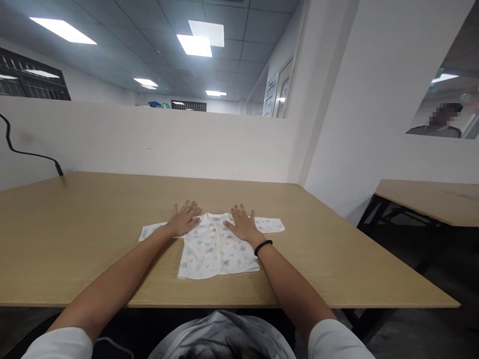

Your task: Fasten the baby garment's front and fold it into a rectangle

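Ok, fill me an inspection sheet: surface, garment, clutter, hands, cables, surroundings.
Surface: wood-toned table.
Garment: small white printed shirt, spread flat, sleeves out sideways.
Clutter: blue item beyond the partition, too distant to identify.
Hands: left hand and right hand open, palms down at the shirt's shoulders; black bracelet on right wrist.
Cables: black cable at far left; pale cord below front edge.
Surroundings: second table at right, person at upper right.
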A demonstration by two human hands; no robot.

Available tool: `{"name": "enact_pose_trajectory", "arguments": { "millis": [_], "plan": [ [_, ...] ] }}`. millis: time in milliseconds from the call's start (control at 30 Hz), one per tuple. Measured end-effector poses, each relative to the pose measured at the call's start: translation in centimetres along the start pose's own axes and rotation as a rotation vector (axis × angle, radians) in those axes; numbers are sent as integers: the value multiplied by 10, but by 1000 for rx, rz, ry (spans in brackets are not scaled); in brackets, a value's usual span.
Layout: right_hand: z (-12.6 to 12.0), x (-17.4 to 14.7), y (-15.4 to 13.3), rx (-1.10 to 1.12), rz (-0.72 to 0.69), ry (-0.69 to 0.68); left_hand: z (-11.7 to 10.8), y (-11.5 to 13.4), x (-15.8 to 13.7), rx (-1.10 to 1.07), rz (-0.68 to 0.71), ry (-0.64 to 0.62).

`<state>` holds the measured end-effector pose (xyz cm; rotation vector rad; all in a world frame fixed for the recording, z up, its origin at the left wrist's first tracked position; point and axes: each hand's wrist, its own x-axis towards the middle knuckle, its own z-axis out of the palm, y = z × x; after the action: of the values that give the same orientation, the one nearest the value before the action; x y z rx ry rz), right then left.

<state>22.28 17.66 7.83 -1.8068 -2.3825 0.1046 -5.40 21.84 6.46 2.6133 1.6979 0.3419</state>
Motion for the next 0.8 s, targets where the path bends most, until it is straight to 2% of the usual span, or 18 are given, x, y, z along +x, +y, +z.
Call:
{"name": "enact_pose_trajectory", "arguments": {
  "millis": [67,167,233,367,467,567,667,733,800],
  "plan": [
    [1,0,-6,19,-15,-2,0,8,-1,-65,80,-77],
    [3,-1,-12,71,-8,-139,2,20,-4,-97,159,-237],
    [3,-2,-14,89,-8,-206,2,25,-6,-71,156,-276],
    [1,-3,-14,113,-20,-185,-3,30,-10,-25,116,-287],
    [3,-2,-13,109,26,-140,-5,32,-10,12,62,-260],
    [6,2,-11,117,42,-183,-4,31,-8,-3,13,-261],
    [6,7,-3,184,49,-154,-2,26,-5,-49,-24,-266],
    [5,10,6,215,103,-86,-1,20,-4,-72,-57,-253],
    [4,12,17,191,166,-74,-1,12,-4,-74,-91,-236]
  ]
}}
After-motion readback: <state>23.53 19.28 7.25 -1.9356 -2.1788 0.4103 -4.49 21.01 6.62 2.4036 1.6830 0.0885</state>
